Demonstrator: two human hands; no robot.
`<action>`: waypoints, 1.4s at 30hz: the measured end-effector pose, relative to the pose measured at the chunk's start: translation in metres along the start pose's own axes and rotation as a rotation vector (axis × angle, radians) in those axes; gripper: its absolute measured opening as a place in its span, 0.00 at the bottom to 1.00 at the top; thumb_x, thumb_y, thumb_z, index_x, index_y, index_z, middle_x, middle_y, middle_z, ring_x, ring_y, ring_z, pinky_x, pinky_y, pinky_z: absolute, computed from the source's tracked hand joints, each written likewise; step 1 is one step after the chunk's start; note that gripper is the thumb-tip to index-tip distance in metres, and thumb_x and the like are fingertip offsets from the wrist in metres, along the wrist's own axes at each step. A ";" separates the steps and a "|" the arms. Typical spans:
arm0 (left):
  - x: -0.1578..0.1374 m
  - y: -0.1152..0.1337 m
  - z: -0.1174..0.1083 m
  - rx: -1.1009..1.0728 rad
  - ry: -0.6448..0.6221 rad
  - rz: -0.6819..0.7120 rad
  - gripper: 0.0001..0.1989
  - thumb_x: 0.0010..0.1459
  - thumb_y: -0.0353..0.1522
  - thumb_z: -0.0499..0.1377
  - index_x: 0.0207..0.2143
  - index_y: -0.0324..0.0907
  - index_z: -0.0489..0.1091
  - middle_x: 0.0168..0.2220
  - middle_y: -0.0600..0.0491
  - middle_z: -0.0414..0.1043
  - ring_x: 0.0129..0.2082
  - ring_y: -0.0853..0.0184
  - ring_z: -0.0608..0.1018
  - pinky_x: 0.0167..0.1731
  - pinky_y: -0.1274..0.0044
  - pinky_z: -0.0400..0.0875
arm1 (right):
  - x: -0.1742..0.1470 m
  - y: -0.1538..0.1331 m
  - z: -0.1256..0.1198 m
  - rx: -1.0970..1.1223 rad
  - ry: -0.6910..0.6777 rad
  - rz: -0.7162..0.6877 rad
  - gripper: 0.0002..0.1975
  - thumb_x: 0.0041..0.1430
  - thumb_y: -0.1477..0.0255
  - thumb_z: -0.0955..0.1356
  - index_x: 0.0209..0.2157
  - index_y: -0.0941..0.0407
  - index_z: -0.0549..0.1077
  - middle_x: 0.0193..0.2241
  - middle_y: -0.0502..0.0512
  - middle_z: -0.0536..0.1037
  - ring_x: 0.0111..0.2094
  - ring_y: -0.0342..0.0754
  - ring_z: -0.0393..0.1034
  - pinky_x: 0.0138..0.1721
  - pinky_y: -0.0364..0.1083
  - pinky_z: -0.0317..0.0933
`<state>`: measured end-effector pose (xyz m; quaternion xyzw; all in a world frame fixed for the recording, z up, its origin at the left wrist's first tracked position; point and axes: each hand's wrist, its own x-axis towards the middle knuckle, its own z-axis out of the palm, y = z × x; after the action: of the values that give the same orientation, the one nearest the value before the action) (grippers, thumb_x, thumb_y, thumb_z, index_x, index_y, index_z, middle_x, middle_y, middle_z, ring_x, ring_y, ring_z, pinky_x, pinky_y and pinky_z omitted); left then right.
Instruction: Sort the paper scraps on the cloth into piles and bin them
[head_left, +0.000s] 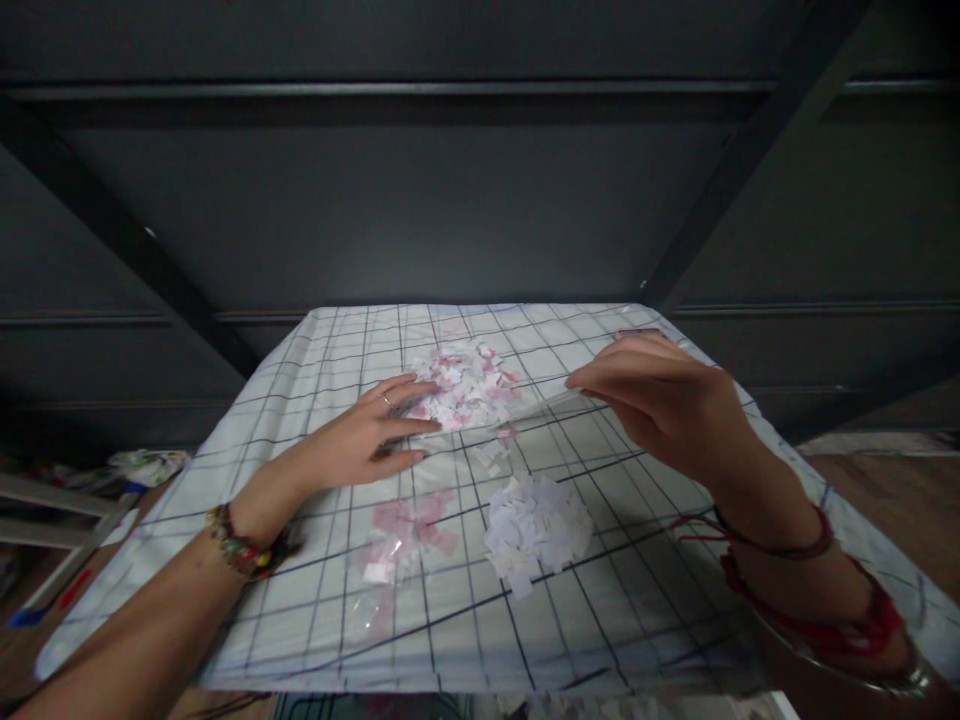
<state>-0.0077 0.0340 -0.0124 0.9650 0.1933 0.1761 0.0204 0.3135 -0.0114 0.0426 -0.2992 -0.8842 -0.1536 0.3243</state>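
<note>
A mixed pile of white and pink paper scraps (469, 380) lies at the middle of the table. My left hand (375, 430) is open beside it, fingers spread and fingertips at the pile's left edge. To the right, my right hand (660, 400) is closed in a pinch on a thin, clear plastic film (544, 405) that stretches toward the pile. Whether the film is a bag or a sheet I cannot tell. Nearer to me is a heap of white paper scraps (536, 530). Left of that heap, pink scraps (405, 530) lie with some shiny clear plastic.
A white cloth with dark grid lines (300, 590) covers the table. Behind it stands a dark panelled wall (450, 210). A flat dark-edged object (637, 332) lies partly behind my right hand. A pale wooden frame (60, 530) stands on the floor at left.
</note>
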 end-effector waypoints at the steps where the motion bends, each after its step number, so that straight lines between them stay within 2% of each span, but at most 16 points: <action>1: 0.000 0.000 0.000 0.001 0.000 -0.003 0.16 0.61 0.34 0.55 0.52 0.44 0.64 0.60 0.46 0.52 0.61 0.54 0.54 0.58 0.57 0.53 | 0.000 -0.001 0.001 -0.029 0.005 0.002 0.11 0.57 0.83 0.60 0.34 0.56 0.71 0.27 0.50 0.75 0.29 0.44 0.66 0.32 0.46 0.59; 5: -0.001 0.000 0.000 0.008 0.000 -0.018 0.17 0.61 0.34 0.55 0.52 0.45 0.64 0.60 0.46 0.52 0.61 0.53 0.53 0.57 0.57 0.54 | 0.000 -0.001 0.000 -0.096 -0.045 -0.007 0.12 0.57 0.82 0.60 0.35 0.54 0.70 0.25 0.49 0.74 0.28 0.45 0.65 0.32 0.47 0.59; 11: 0.000 0.000 0.000 0.001 -0.001 -0.015 0.17 0.61 0.34 0.55 0.52 0.45 0.64 0.60 0.46 0.52 0.61 0.54 0.54 0.57 0.57 0.54 | -0.007 0.010 -0.007 0.000 -0.044 0.048 0.10 0.57 0.82 0.61 0.32 0.54 0.69 0.24 0.49 0.72 0.27 0.43 0.66 0.30 0.45 0.60; 17: -0.001 -0.001 0.001 0.001 0.007 -0.013 0.17 0.61 0.33 0.55 0.53 0.46 0.63 0.61 0.47 0.51 0.61 0.54 0.54 0.57 0.58 0.54 | -0.006 0.008 -0.005 -0.135 -0.041 0.092 0.12 0.56 0.83 0.60 0.30 0.53 0.69 0.23 0.49 0.72 0.28 0.45 0.66 0.32 0.46 0.58; 22: -0.002 -0.001 0.001 0.007 0.003 -0.009 0.17 0.61 0.33 0.55 0.53 0.45 0.64 0.60 0.46 0.52 0.61 0.54 0.54 0.57 0.58 0.54 | -0.005 0.006 -0.005 -0.020 -0.040 0.047 0.11 0.56 0.83 0.61 0.31 0.54 0.69 0.24 0.49 0.72 0.28 0.43 0.65 0.31 0.44 0.59; 27: -0.001 -0.001 0.001 0.012 0.023 -0.001 0.17 0.60 0.33 0.56 0.52 0.45 0.64 0.61 0.46 0.52 0.61 0.55 0.55 0.57 0.58 0.55 | -0.001 0.002 0.002 -0.175 -0.117 0.023 0.13 0.55 0.84 0.60 0.33 0.55 0.70 0.23 0.49 0.72 0.27 0.45 0.62 0.31 0.46 0.56; 35: -0.001 0.000 0.000 0.014 0.001 -0.015 0.16 0.61 0.34 0.55 0.52 0.44 0.64 0.60 0.45 0.53 0.61 0.54 0.54 0.57 0.57 0.55 | -0.001 -0.001 0.003 -0.190 -0.025 0.008 0.12 0.55 0.83 0.60 0.35 0.54 0.70 0.26 0.50 0.74 0.27 0.44 0.63 0.30 0.46 0.57; 42: 0.000 0.000 -0.001 0.028 0.021 0.004 0.16 0.61 0.34 0.55 0.51 0.43 0.65 0.59 0.44 0.53 0.60 0.53 0.55 0.56 0.56 0.55 | 0.012 -0.025 0.018 -0.167 0.069 -0.161 0.12 0.58 0.84 0.59 0.32 0.59 0.71 0.25 0.51 0.75 0.27 0.43 0.65 0.29 0.44 0.58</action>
<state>-0.0075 0.0341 -0.0116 0.9637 0.1941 0.1834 0.0045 0.2823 -0.0170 0.0353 -0.2479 -0.8778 -0.2625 0.3149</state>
